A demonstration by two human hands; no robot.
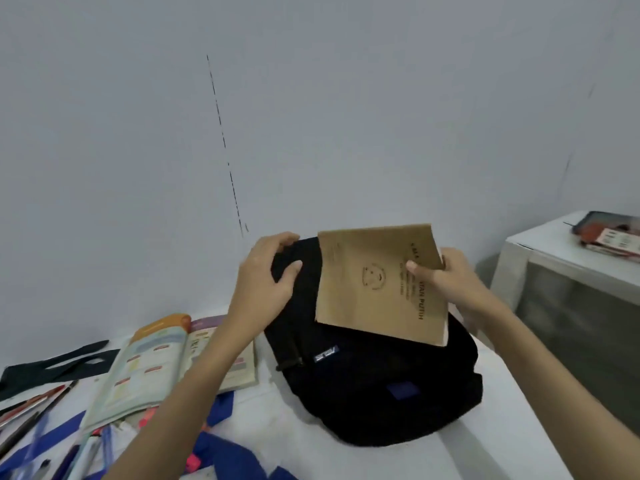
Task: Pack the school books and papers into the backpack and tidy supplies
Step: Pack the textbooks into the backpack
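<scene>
A black backpack [374, 382] lies on the white table, its top toward the wall. My left hand [266, 275] grips the backpack's top edge, fingers curled over the fabric. My right hand [446, 275] holds a brown paper-covered book [374, 282] by its right edge, thumb on the cover; the book is tilted over the backpack's upper part. An open colourful textbook [156, 365] lies to the left of the backpack. Several pens and pencils [38, 410] are scattered at the lower left.
A dark flat cut-out shape [52, 365] lies at the left edge. Blue and white papers [228, 455] lie near the front. A white box-like stand [568, 271] at the right carries a red and black packet [609, 237]. The wall stands close behind.
</scene>
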